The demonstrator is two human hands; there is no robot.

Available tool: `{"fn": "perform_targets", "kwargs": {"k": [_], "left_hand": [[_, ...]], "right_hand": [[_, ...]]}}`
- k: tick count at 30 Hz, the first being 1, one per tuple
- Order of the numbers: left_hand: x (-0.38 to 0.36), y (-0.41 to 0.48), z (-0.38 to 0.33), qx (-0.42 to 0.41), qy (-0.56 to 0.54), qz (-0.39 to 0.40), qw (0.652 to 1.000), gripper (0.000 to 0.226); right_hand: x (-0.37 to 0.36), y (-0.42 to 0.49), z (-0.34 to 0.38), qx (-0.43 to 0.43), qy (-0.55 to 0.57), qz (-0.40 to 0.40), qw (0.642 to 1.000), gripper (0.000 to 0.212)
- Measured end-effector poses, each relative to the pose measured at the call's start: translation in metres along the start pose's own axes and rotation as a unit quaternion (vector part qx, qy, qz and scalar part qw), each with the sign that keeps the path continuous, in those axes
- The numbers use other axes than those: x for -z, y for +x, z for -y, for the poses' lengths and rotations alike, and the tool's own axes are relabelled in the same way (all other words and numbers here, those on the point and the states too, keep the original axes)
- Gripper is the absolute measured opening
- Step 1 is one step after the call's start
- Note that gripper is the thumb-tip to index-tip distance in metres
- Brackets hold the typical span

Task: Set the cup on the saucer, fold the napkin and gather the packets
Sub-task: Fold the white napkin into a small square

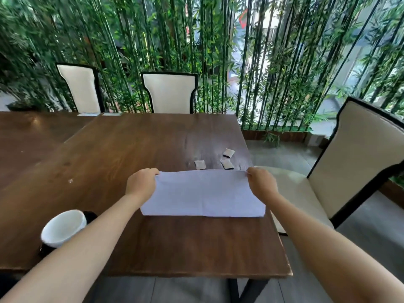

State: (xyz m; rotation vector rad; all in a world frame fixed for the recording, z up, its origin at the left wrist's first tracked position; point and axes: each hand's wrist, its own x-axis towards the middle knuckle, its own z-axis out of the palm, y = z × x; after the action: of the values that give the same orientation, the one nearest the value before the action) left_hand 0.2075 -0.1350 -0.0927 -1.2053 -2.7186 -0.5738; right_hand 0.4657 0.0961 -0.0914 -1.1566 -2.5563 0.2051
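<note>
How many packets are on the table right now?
3, all just beyond the napkin toward the table's right edge: one packet nearest its far edge, one right of that, one farther back. None appear hidden, though the napkin could cover more.

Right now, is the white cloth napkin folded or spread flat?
Folded once: the white cloth napkin lies doubled, both hands pinching its far corners.

matt white cloth napkin (203, 193), glossy wooden table (135, 145).
</note>
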Motion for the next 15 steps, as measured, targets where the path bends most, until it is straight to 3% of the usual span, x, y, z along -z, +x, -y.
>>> {"fn": "perform_targets", "kwargs": {"k": [8, 15], "left_hand": [[-0.048, 0.126, 0.008, 0.008, -0.002, 0.064, 0.998, 0.034], [-0.119, 0.182, 0.022, 0.018, -0.032, 0.163, 0.986, 0.032]], "right_hand": [[-0.039, 0.114, -0.008, -0.036, -0.011, 0.039, 0.999, 0.017], [-0.106, 0.157, -0.034, -0.121, 0.002, 0.135, 0.983, 0.026]]}}
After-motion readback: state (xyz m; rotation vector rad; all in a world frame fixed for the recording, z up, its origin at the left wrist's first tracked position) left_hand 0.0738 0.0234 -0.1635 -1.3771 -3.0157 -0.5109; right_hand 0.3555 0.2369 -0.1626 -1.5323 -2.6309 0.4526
